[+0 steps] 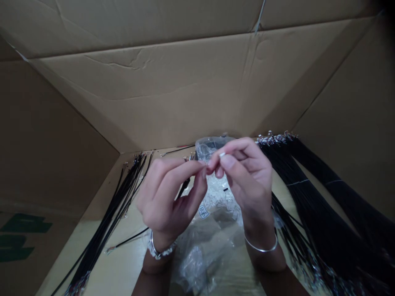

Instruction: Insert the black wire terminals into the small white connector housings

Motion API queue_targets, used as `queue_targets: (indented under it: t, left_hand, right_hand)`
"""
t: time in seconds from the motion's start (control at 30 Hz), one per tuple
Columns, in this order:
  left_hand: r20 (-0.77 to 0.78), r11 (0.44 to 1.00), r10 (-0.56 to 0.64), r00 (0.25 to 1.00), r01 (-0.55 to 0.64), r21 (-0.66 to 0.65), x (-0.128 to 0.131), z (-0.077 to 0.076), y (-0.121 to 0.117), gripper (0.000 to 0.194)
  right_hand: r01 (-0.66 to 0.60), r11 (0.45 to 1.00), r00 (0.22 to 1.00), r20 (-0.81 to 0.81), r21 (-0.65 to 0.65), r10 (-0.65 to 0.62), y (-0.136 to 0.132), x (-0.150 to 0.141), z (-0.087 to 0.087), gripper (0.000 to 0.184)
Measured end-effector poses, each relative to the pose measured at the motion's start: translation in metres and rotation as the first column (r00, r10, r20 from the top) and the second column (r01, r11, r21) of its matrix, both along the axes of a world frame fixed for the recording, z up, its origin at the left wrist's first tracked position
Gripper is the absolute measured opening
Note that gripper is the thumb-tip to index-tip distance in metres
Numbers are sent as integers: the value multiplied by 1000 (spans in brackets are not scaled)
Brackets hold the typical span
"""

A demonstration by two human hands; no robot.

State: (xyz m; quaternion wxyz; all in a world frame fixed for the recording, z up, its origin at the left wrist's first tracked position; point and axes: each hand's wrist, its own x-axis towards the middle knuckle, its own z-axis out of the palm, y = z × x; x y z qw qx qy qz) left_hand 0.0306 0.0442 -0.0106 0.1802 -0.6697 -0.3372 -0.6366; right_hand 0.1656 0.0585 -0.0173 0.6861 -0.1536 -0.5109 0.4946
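My left hand is closed in a pinch on the end of a thin black cable that trails down and left across the table. My right hand pinches a tiny white connector housing between thumb and forefinger. The fingertips of both hands meet at the centre, just above a clear plastic bag holding several small white parts. Each wrist wears a bracelet.
A bundle of black cables lies at the left. A much larger pile of black cables with terminal ends fills the right. Brown cardboard walls enclose the table on three sides.
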Motion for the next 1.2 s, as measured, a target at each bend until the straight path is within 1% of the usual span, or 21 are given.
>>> queue_targets:
  t: [0.1, 0.17, 0.33, 0.43, 0.63, 0.77, 0.83, 1.0, 1.2]
  left_hand:
    - [-17, 996, -5, 1000, 7, 87, -2, -1, 2, 17]
    - [-36, 992, -1, 999, 5, 126, -3, -1, 3, 17]
    - [-71, 995, 13, 997, -6, 102, -5, 2, -1, 29]
    - [-107, 995, 21, 994, -10, 101, -5, 4, -2, 32]
    - [-105, 992, 17, 994, -4, 123, -6, 4, -1, 29]
    - [-104, 995, 12, 995, -1, 103, -6, 4, 0, 31]
    - [-94, 993, -1, 996, 13, 119, -6, 3, 1, 31]
    - [-86, 991, -18, 996, 29, 131, -7, 1, 2, 26]
    - [-64, 993, 1, 998, 7, 118, -6, 1, 2, 21]
  right_hand:
    - [-77, 997, 995, 68, -7, 77, -2, -2, -2, 10]
    - [-84, 996, 993, 81, -8, 84, -3, -2, -3, 13]
    - [-77, 993, 992, 106, 85, 68, -4, 3, -3, 16]
    - [-63, 992, 991, 126, 111, 48, -4, 5, -3, 20]
    - [-39, 984, 990, 138, 173, 15, -4, 4, -3, 24]
    - [-7, 975, 990, 140, 223, -25, -3, 3, -3, 24]
    - [17, 971, 988, 148, 240, -54, -3, 3, -2, 22]
    - [59, 967, 981, 163, 246, -102, -4, 3, -2, 21]
    - [62, 963, 980, 167, 263, -108, -5, 3, -1, 25]
